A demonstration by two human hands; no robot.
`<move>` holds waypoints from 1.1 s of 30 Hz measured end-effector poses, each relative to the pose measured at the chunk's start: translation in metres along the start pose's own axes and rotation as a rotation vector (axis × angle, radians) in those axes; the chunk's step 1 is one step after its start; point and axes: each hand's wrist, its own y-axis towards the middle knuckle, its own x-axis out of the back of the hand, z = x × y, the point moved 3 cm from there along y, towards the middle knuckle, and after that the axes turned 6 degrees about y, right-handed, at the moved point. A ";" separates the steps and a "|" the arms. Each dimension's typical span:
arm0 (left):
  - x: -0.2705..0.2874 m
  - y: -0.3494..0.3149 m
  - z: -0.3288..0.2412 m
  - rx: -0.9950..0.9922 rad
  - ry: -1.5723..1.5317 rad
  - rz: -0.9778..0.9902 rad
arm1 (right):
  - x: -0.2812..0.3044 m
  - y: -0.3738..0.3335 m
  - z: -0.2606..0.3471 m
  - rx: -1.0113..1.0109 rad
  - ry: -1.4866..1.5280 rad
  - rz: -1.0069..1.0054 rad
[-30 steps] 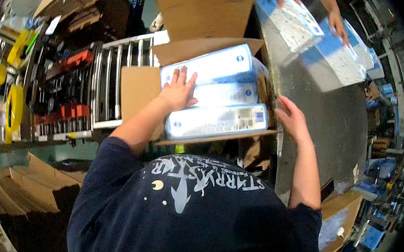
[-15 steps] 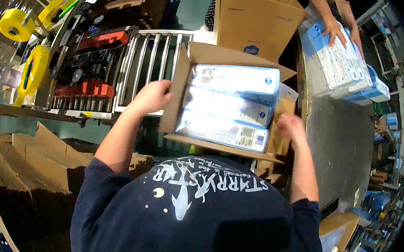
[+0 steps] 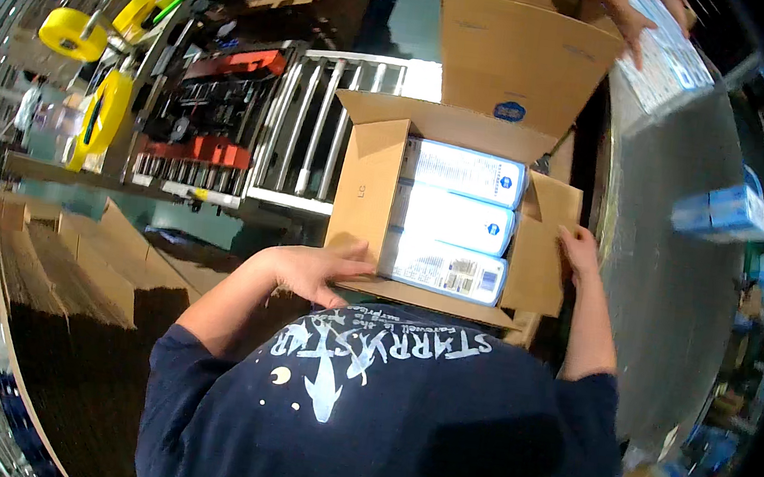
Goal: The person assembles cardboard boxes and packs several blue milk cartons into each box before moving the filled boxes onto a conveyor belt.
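Observation:
In front of me stands an open cardboard carton (image 3: pixel 459 306) holding three white-and-blue packs (image 3: pixel 459 221) side by side. Its left flap (image 3: pixel 364 189) and right flap (image 3: pixel 543 247) are folded outward. My left hand (image 3: pixel 327 268) is open at the near left corner, fingertips touching the cardboard and thumb apart. On the other side, my right hand (image 3: pixel 580 254) grips the outer edge of the right flap, some fingers hidden.
A second open carton (image 3: pixel 525 57) stands behind. Roller conveyor (image 3: pixel 324 128) and a red-and-black taping machine (image 3: pixel 217 116) lie left, with yellow tape rolls (image 3: pixel 74 34). Flattened cartons (image 3: pixel 95 272) are stacked near left. Right, a grey table (image 3: pixel 661 270) bears packs (image 3: pixel 729 212); a co-worker's hand (image 3: pixel 630 31) is beyond.
My left hand has come down to the carton's near left corner. My right hand has taken the right flap, now spread outward. The left flap lies further out. The view has shifted.

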 end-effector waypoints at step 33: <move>0.239 -0.046 0.245 0.932 0.093 -1.080 | -0.312 -0.045 0.190 -0.075 0.917 0.362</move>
